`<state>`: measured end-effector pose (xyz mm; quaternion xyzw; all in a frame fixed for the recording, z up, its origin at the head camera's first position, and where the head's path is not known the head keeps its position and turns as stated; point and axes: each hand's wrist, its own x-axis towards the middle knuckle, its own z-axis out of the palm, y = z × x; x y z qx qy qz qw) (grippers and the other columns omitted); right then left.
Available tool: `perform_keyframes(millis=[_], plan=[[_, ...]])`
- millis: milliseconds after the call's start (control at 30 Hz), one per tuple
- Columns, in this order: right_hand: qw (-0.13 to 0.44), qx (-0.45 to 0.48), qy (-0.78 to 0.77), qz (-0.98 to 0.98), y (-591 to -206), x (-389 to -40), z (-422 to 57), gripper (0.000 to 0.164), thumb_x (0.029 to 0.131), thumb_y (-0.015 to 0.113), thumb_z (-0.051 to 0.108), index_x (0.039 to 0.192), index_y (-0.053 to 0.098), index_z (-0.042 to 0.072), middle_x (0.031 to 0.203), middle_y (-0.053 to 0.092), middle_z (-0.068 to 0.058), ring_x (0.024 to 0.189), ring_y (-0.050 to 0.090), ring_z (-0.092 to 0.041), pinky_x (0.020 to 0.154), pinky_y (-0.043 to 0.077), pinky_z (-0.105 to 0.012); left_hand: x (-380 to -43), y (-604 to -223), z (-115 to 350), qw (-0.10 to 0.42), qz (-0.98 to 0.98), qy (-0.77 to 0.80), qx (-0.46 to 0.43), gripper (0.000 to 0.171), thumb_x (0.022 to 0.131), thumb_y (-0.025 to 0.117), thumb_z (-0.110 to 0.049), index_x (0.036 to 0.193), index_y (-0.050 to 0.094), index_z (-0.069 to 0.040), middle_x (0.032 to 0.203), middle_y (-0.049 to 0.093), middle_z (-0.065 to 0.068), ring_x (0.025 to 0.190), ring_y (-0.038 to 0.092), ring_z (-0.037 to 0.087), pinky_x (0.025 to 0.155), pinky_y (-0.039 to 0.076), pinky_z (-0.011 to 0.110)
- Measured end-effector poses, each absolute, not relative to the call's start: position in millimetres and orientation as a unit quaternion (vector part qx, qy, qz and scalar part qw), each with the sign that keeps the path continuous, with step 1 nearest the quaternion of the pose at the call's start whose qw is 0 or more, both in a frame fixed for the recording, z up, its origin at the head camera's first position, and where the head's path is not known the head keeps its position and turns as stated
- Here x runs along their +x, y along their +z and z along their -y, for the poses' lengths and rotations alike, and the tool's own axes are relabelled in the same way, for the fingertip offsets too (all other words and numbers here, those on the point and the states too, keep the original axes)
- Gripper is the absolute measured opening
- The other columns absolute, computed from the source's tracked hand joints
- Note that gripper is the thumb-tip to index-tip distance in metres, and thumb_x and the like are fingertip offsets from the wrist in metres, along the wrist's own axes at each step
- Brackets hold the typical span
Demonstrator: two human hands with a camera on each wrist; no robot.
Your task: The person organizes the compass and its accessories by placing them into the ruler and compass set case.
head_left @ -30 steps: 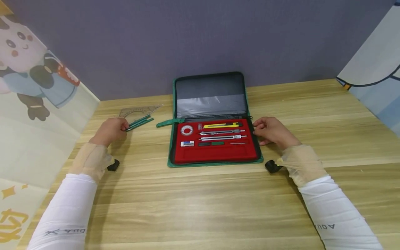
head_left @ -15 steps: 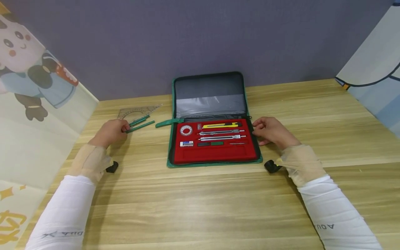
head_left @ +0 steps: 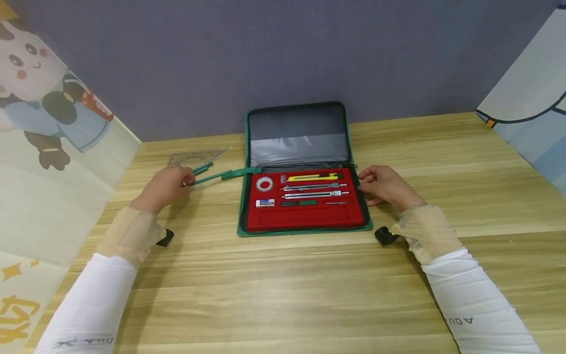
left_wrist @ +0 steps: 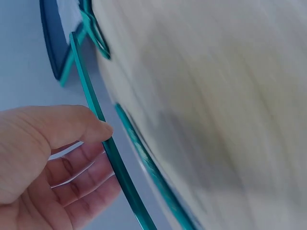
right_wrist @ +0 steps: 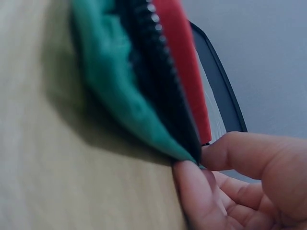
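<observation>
The left hand (head_left: 165,188) pinches one green pencil (left_wrist: 86,82) and the right hand (head_left: 385,188) the case (head_left: 296,125), where cutter (head_left: 311,177) and eraser (head_left: 265,203) already lie (another pencil (left_wrist: 154,170) and set square (head_left: 178,158) remain outside, left).

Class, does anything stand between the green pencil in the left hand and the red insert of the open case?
Yes: the green strap, jutting left by the far end of the pencil, then the left edge of the case. Nothing else visible.
</observation>
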<state>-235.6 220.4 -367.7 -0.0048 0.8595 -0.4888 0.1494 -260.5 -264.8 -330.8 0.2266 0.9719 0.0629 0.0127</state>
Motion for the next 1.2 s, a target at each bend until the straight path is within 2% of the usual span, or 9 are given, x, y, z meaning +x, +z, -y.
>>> perform_keyframes(millis=[433,800,1200], plan=[[0.145,-0.002,-0.491,-0.859,-368,-235,-220,0.035,0.087,0.053,0.004,0.117,0.042,-0.008,0.096,0.047,-0.016,0.078,0.053,-0.02,0.058,0.053,-0.031,-244,-320,214,-0.038,-0.954,0.073,0.289,0.017,0.075,0.058,0.006,0.09,0.061,-0.002,0.086,0.061,0.011,0.078,0.057,0.024,0.068,0.047,0.039],[0.14,-0.004,-0.49,-0.86,-368,-235,-219,0.035,0.086,0.053,0.003,0.116,0.042,-0.008,0.096,0.046,-0.015,0.076,0.052,-0.019,0.057,0.053,-0.031,-232,-322,173,-0.051,-0.938,0.075,0.334,0.015,0.075,0.062,0.003,0.09,0.061,-0.002,0.086,0.06,0.009,0.08,0.056,0.021,0.071,0.047,0.035],[0.141,-0.003,-0.491,-0.86,-366,-234,-218,0.035,0.085,0.052,0.002,0.116,0.043,-0.009,0.095,0.044,-0.015,0.075,0.052,-0.018,0.057,0.053,-0.031,-222,-330,137,-0.042,-0.921,0.081,0.379,0.014,0.076,0.061,0.001,0.09,0.062,-0.003,0.087,0.059,0.006,0.077,0.055,0.018,0.068,0.048,0.031]])
